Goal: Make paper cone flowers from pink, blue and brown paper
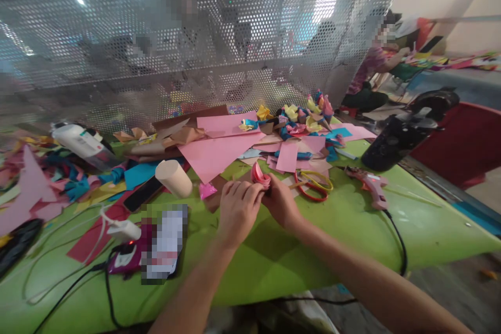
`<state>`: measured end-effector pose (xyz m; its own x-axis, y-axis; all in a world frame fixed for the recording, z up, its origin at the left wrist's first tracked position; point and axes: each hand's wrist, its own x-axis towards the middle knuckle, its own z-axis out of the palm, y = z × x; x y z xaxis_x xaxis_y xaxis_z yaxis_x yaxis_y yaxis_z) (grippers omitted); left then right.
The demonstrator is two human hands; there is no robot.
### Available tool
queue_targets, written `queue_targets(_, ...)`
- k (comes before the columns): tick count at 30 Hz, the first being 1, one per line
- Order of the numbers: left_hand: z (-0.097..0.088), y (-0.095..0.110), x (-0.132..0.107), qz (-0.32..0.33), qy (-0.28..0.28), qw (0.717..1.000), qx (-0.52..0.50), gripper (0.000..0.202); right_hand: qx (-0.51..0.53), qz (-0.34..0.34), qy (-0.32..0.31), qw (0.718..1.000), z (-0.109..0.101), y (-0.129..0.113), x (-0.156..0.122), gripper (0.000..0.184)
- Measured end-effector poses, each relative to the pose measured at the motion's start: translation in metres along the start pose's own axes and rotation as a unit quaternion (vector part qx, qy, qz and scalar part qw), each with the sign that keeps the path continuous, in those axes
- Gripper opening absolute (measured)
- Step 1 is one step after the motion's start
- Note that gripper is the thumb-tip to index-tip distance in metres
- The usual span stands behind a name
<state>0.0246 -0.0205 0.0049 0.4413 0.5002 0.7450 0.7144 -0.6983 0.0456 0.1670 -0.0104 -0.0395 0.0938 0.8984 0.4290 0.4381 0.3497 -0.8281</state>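
Note:
A small pink paper flower (pixel 260 177) is held between my two hands above the green table. My left hand (pixel 240 206) has its fingers curled against the flower's near left side. From the right, my right hand (pixel 281 201) closes around its lower part, and the fingertips there are partly hidden. Just right of my hands lie scissors (pixel 313 186) with red and yellow handles. A pink glue gun (pixel 370 185) rests farther right, its black cord running off the table's front edge. Left of my hands are a bright pink scrap (pixel 207 190) and a beige paper roll (pixel 173 178).
Pink paper sheets (pixel 223 151) and several finished paper flowers (pixel 309 115) cover the back. A power strip (pixel 127 260), a blurred-out phone (pixel 164 242) and cables lie at left. A black bottle (pixel 397 138) stands at right. Behind rises a perforated metal panel (pixel 188 52); a person (pixel 370 73) sits beyond.

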Motion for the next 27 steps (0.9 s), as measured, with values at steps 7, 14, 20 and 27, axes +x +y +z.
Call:
queue_targets(7, 0.0001, -0.0002, 0.0009, 0.004, -0.003, 1.0, 0.011, 0.005, 0.003, -0.001, -0.002, 1.0, -0.0001, 0.0016, -0.0017, 0.013)
queue_targets(14, -0.0017, -0.0024, -0.0002, -0.003, -0.012, 1.0, -0.007, 0.006, -0.006, 0.002, -0.002, 1.0, -0.0009, 0.0032, -0.0007, 0.013)
queue_targets(20, -0.0033, -0.0032, -0.0006, 0.002, 0.0, 1.0, -0.009, 0.013, -0.008, 0.002, 0.0, 1.0, -0.0015, 0.001, 0.0006, 0.012)
queue_targets(27, -0.0029, -0.0036, -0.0001, 0.02, 0.015, 1.0, 0.01, 0.016, -0.001, 0.012, -0.004, 1.0, -0.003, -0.0022, 0.002, 0.015)
